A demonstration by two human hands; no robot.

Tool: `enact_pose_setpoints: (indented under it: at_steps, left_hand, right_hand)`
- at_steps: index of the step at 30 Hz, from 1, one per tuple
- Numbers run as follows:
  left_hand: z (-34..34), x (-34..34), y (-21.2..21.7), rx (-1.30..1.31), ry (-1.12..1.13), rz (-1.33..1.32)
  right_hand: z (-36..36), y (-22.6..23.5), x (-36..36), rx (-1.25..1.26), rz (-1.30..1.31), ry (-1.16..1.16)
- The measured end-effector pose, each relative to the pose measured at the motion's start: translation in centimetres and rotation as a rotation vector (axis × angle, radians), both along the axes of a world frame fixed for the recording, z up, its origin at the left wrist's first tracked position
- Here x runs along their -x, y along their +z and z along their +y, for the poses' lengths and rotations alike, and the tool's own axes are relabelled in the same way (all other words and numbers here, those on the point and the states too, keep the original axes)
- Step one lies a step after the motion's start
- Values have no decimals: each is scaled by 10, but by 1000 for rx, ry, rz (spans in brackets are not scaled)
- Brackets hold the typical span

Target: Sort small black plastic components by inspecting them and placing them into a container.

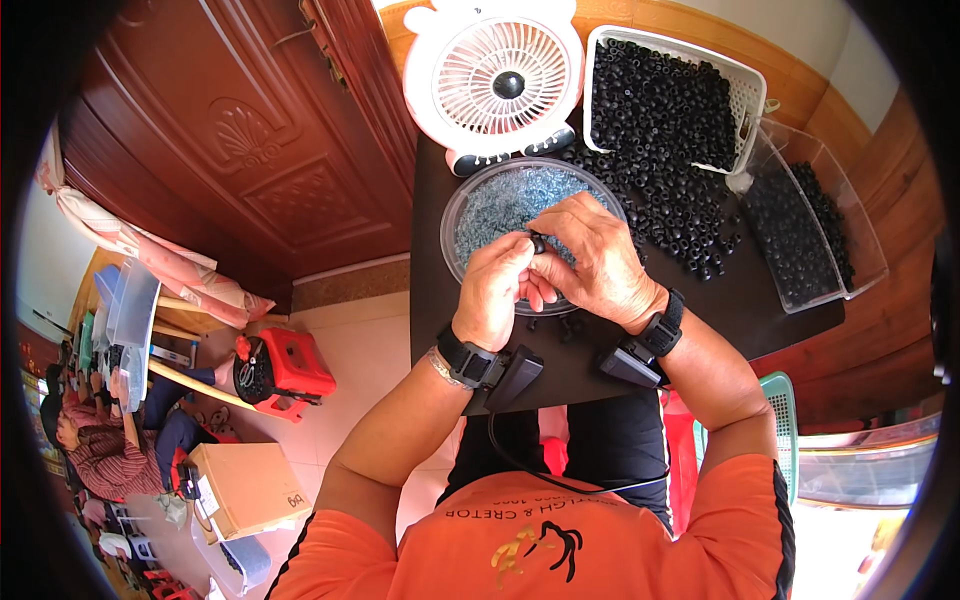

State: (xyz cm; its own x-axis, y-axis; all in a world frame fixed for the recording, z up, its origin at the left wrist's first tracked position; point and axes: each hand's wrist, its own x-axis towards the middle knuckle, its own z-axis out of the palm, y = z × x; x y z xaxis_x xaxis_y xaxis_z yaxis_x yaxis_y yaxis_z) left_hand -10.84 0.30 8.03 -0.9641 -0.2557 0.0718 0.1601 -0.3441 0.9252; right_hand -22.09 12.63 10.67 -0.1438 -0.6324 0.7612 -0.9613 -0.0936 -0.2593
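My left hand and my right hand meet over the near part of a clear round tub. Between their fingertips is a small black round piece, mostly covered by the fingers. Both hands are closed in a pinch around it. Many tiny pale-blue translucent bits fill the tub. To the right of my right hand, similar small black round pieces lie loose on the dark table. A few more lie by the tub's near rim, below my hands.
A white basket of black pieces tips toward the table at the back. Beside it stands a clear plastic bin with more. A white fan stands behind the tub. Across the room at left, another person sits near a cardboard box and red stool.
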Motion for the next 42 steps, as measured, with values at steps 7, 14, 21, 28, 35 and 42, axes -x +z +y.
enact_pose_setpoints:
  at_steps: [7, 14, 21, 28, 35, 42]
  left_hand:
    - [1, 0, 0, -2, 23, 7]
    - [1, -1, 0, -20, 18, 1]
    - [2, -1, -2, -42, 11, 12]
    - [2, 0, -2, -58, 12, -15]
    - [0, 1, -6, -39, 18, -35]
    - [1, 0, -6, -39, 7, -62]
  right_hand:
    - [-1, 0, -1, 1, -107, 25]
    - [-1, -2, -1, -15, -138, 46]
    - [-1, -6, 0, 2, -189, 35]
    - [-1, -2, -6, 9, -165, -23]
    - [-3, -2, -8, 4, -106, -50]
    - [-1, -4, -6, -7, -74, -9]
